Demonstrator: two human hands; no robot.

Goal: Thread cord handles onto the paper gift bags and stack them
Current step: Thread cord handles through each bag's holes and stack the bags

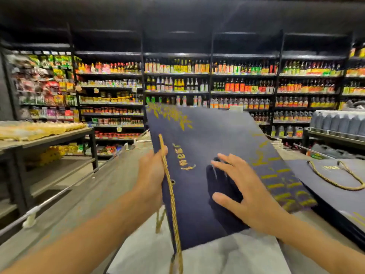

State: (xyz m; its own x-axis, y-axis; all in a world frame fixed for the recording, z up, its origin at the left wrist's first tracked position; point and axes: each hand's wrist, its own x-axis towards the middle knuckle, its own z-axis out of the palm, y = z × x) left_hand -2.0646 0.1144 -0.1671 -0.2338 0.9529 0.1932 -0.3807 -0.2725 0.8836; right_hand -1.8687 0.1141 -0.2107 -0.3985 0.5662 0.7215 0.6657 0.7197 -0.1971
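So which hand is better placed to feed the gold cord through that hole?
Probably the left hand: it holds the gold cord near the hole; the right hand lies flat on the bag.

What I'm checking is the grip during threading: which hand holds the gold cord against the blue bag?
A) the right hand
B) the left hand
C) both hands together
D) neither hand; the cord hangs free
B: the left hand pinches the gold cord against the edge of the blue bag, while the right hand is spread flat over the bag's face, away from the cord.
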